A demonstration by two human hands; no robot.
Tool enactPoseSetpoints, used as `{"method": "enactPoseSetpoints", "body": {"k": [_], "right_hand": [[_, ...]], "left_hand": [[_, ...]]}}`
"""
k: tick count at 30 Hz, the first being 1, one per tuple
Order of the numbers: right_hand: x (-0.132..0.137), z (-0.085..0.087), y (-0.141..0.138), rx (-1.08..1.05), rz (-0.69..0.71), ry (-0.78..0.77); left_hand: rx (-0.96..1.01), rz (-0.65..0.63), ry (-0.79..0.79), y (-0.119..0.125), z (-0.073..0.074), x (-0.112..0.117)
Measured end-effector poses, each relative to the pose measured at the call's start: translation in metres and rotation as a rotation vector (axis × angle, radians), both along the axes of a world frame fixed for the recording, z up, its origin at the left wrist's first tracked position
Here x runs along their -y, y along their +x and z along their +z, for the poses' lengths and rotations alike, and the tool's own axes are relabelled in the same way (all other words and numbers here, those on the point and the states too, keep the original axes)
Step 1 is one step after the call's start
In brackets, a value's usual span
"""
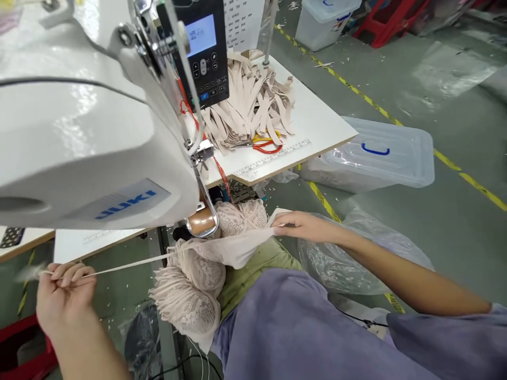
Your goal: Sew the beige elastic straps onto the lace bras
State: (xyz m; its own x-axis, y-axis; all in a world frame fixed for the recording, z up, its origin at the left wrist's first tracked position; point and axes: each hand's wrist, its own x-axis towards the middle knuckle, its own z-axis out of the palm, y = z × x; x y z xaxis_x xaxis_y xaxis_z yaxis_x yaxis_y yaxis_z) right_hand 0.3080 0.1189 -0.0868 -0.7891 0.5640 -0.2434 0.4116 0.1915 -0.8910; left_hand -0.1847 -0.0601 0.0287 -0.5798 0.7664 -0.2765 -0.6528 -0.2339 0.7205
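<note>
My left hand [67, 295] is closed at the far left, gripping the end of a thin pale strap [134, 264] that is pulled nearly straight. A blurred whitish end sticks out past its fingers. The strap runs into a sheer beige fabric panel [233, 248], apparently part of a lace bra. My right hand [303, 226] pinches that panel's other end between thumb and fingers. Beneath it, several beige lace bra cups [190, 295] lie nested in a stack by my lap. More lace cups [241, 216] sit just under the machine's arm.
A white JUKI sewing machine [99, 158] looms at upper left beside its control panel [204, 68]. On the white table [317, 121] lie beige fabric strips [249, 100] and red-and-yellow-handled scissors [269, 143]. Right, a lidded plastic box [388, 153] and plastic bag [364, 253] rest on the floor.
</note>
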Motion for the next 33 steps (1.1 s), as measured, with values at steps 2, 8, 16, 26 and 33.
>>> {"method": "enactPoseSetpoints", "body": {"k": [2, 8, 16, 26, 33], "right_hand": [[0.005, -0.011, -0.004, 0.009, -0.215, 0.032], [0.026, -0.029, -0.039, -0.161, -0.872, 0.323], [0.031, 0.030, -0.096, -0.179, -0.190, 0.038], [0.031, 0.043, -0.099, -0.222, -0.043, 0.094], [0.036, 0.041, -0.097, -0.209, -0.086, 0.049]], "left_hand": [[-0.061, 0.029, -0.012, -0.002, -0.004, -0.001], [-0.176, -0.102, -0.205, 0.069, -0.038, -0.021], [-0.260, -0.501, -0.345, 0.195, -0.062, -0.039], [-1.096, -0.722, -0.459, 0.220, -0.047, -0.044], [-1.067, -0.800, -0.440, 0.221, -0.049, -0.045]]}}
